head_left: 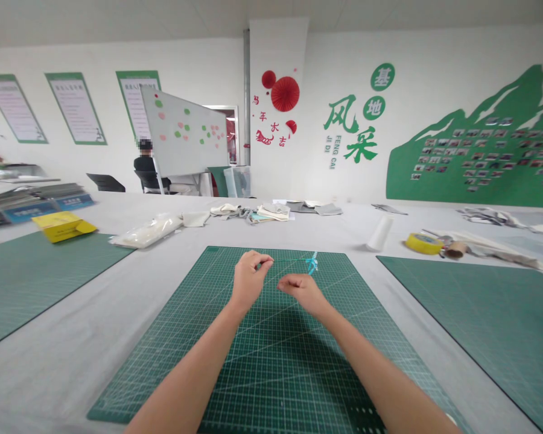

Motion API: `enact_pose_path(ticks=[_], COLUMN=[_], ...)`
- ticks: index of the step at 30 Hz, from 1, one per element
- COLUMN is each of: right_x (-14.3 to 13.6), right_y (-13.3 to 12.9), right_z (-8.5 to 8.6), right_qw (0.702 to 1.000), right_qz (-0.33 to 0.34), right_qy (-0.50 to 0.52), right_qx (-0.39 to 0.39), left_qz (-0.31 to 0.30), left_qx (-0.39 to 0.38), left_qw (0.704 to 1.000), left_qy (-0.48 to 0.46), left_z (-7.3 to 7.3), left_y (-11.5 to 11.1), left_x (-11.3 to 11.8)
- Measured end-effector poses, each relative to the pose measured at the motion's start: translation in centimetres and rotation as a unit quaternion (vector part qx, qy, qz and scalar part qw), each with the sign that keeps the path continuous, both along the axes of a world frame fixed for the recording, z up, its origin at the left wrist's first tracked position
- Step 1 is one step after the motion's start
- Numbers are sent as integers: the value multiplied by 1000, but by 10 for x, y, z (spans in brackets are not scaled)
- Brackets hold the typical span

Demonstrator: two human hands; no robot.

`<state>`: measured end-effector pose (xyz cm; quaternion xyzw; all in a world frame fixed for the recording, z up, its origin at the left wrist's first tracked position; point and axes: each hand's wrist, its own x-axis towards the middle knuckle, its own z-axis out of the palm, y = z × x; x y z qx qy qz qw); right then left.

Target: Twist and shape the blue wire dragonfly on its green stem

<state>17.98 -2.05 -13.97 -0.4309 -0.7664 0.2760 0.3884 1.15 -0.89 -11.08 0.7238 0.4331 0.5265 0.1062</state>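
My left hand (pixel 248 278) is closed in a pinch above the green cutting mat (pixel 271 361). From its fingertips a thin green stem (pixel 290 260) runs out to the right. At the stem's far end is a small light-blue piece (pixel 312 263) with several strips or petals; its exact kind is too small to make out. My right hand (pixel 302 288) is held just below and in front of the blue piece, thumb and fingers pressed together. Whether anything sits between those fingertips does not show.
Cutting mats lie to the left (pixel 40 271) and right (pixel 489 319). Beyond are a clear plastic packet (pixel 149 231), a yellow box (pixel 63 226), fabric scraps (pixel 271 212), a white roll (pixel 380 234) and yellow tape (pixel 423 243). A person (pixel 145 164) sits near the whiteboard (pixel 185 135).
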Motion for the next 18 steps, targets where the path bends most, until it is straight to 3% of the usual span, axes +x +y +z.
enact_pose_path(ticks=[10,18], right_x=[-13,1], right_y=[-29,-28], right_z=[23,33], right_qw=[985,979], right_qz=[-33,-76], right_qy=[-118,-72], right_qx=[124,177], left_qz=[64,46], left_qx=[54,98], left_qw=[990,967], left_qy=[112,229], left_z=[-3,2], left_y=[-4,-9], left_x=[0,0])
